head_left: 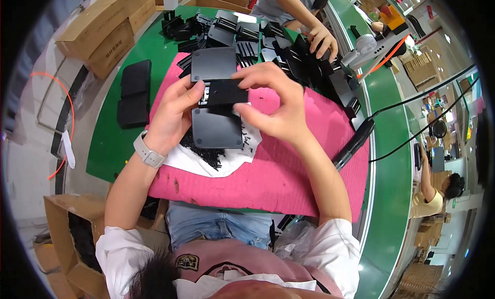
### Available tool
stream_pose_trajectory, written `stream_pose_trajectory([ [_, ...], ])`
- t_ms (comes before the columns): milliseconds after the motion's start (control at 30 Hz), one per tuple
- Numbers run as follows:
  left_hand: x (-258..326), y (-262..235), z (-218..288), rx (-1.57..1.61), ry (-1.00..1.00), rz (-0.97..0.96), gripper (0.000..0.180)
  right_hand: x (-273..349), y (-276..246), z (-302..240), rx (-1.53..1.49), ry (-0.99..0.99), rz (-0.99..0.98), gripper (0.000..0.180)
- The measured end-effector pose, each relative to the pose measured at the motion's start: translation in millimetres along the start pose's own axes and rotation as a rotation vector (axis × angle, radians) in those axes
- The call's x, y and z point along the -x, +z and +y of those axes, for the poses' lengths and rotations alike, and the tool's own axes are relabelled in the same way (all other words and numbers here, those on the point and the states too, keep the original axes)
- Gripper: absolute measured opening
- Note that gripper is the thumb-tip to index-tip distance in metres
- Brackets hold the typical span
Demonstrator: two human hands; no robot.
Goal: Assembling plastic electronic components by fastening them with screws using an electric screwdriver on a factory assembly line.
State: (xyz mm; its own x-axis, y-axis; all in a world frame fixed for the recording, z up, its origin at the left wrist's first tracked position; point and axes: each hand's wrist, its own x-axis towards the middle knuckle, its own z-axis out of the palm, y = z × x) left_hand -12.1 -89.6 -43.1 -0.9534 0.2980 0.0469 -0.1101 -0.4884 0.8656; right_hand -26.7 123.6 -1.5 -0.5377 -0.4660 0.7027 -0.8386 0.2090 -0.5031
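Observation:
My left hand point(172, 116) and my right hand point(276, 105) together hold a small black plastic part point(225, 93) above the pink mat point(289, 170). The left hand grips its left end; the right hand's thumb and fingers pinch its right side. Just below the part lies a black square plate point(216, 129) on a white sheet point(196, 162) strewn with several small black screws point(209, 154). Another black square plate point(214, 64) lies just beyond my hands. A pale watch is on my left wrist.
A heap of black plastic parts point(242, 33) covers the far side of the green table point(111, 144). Black pads point(134, 93) are stacked at left. An electric screwdriver point(353, 144) with a cable lies at right. Another person's hand point(322, 41) reaches into the parts. Cardboard boxes point(105, 28) stand at the far left.

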Motion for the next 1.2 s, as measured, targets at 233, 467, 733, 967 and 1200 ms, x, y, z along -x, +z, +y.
stream_pose_trajectory([
  [233,-0.3,2.5,-3.0,-0.103,0.045,-0.090,0.037,4.6,2.1,-4.7,0.189,-0.018,-0.064,0.026],
  [467,-4.8,1.8,-7.9,-0.267,0.012,-0.133,0.034,28.1,-7.4,-12.6,0.324,-0.041,-0.111,0.021],
  [733,7.6,9.2,-16.2,-1.536,0.540,-0.093,0.030,101.5,-62.2,-41.0,0.452,0.321,-0.099,0.023],
  [967,6.2,16.6,-19.5,-1.497,0.546,-0.106,0.013,121.2,-54.8,-51.0,0.466,0.399,-0.113,0.025],
  [1200,4.0,10.7,-17.8,-1.387,0.607,-0.005,0.011,134.1,-108.7,-60.5,1.113,0.501,0.347,0.019],
])
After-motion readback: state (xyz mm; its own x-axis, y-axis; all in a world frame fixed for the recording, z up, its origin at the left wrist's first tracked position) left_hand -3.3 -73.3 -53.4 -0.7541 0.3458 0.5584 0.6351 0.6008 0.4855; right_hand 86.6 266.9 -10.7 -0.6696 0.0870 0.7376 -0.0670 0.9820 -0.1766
